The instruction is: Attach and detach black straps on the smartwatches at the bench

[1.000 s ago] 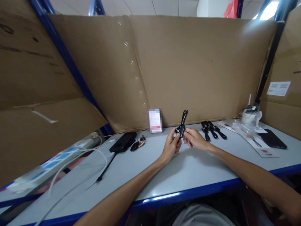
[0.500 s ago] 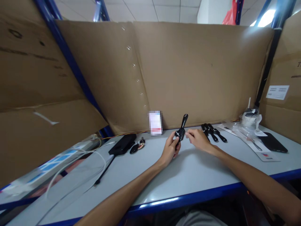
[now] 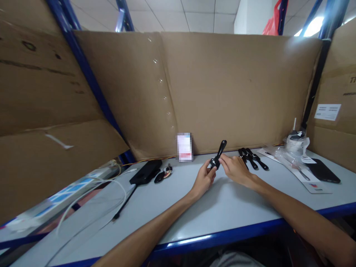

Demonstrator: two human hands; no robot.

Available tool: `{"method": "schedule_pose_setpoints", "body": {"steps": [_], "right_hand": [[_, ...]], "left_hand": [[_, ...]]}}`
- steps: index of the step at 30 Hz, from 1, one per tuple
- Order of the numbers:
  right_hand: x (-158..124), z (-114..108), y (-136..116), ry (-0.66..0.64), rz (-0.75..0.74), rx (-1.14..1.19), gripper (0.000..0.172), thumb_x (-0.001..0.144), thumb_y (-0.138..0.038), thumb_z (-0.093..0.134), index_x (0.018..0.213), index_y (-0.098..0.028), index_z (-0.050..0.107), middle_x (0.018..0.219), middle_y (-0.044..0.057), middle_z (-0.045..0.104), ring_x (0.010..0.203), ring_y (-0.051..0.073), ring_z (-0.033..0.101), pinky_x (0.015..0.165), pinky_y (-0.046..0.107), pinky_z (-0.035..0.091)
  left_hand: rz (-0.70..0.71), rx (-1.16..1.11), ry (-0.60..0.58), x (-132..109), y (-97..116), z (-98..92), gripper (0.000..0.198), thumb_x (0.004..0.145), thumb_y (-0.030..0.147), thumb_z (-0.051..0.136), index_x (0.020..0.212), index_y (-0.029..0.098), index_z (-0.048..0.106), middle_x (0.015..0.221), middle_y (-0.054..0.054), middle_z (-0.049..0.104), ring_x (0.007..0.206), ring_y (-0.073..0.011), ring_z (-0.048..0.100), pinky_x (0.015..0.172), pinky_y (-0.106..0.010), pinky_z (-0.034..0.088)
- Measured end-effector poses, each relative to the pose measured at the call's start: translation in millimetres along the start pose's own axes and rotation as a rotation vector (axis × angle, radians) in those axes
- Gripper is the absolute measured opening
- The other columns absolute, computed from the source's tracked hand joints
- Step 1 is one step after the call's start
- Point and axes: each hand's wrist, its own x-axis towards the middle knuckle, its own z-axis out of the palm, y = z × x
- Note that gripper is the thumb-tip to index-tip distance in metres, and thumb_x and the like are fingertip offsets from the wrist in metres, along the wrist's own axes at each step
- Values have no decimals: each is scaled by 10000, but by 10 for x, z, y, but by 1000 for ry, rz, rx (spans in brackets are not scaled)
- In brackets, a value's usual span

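Note:
Above the table, my left hand (image 3: pixel 205 178) is closed around the lower end of a black spokeshave (image 3: pixel 221 149). The tool is tilted, its free handle pointing up and slightly right. My right hand (image 3: pixel 236 168) is at the tool's middle from the right side, with thumb and fingertips pinched against it. The exact part under those fingertips is hidden. Beyond my right hand lie several more black spokeshaves (image 3: pixel 251 160), side by side on the tabletop.
A black phone (image 3: pixel 324 170), a clear plastic package on card (image 3: pixel 308 181) and a lidded cup (image 3: pixel 295 141) stand at the right. To the left are a black box-shaped device (image 3: pixel 146 171), keys (image 3: pixel 167 170) and a power strip (image 3: pixel 69 189). Cardboard (image 3: pixel 236 92) walls the back.
My right hand has moved in against the middle of the spokeshave. The tool's upper handle leans a little more to the right. The camera view has shifted slightly.

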Motion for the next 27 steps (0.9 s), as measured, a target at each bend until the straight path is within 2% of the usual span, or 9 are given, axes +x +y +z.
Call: {"method": "schedule_pose_setpoints", "body": {"steps": [5, 11, 18, 24, 27], "right_hand": [[4, 33, -4, -6, -15, -14, 365, 1070, -349, 316, 1139, -196, 641, 911, 104, 767, 793, 231, 703, 623, 285, 305], [-1, 109, -29, -12, -34, -32, 415, 1080, -398, 302, 1071, -202, 667, 886, 98, 762, 799, 221, 707, 640, 272, 332], [-13, 97, -132, -44, 13, -63, 376, 1065, -321, 321, 1121, -173, 662, 944, 139, 766, 838, 252, 725, 674, 289, 406], [8, 138, -211, -55, 111, -29, 400, 1059, -319, 308, 1135, -179, 675, 978, 146, 767, 894, 267, 729, 723, 308, 455], [13, 171, -190, -91, 126, 23, 402, 1057, -333, 316, 1115, -195, 690, 1008, 131, 767, 921, 255, 726, 737, 303, 461]], "left_hand": [[5, 31, 2, 15, -75, -26, 432, 818, 559, 644, 1010, 201, 498, 534, 108, 452, 340, -57, 292, 336, -171, 200], [176, 226, 60, 22, -176, 3, 260, 887, 417, 591, 994, 180, 582, 590, 57, 494, 503, -99, 410, 486, -201, 295], [240, 337, 138, 17, -103, 66, 192, 858, 323, 586, 981, 179, 616, 603, 36, 545, 529, -127, 432, 547, -224, 302], [207, 331, 161, -18, -69, 82, 204, 815, 292, 616, 991, 192, 641, 659, 6, 628, 564, -153, 524, 556, -228, 349], [106, 212, 139, 7, -142, 46, 248, 775, 335, 660, 974, 194, 619, 601, 29, 592, 496, -140, 509, 471, -210, 327]]}}
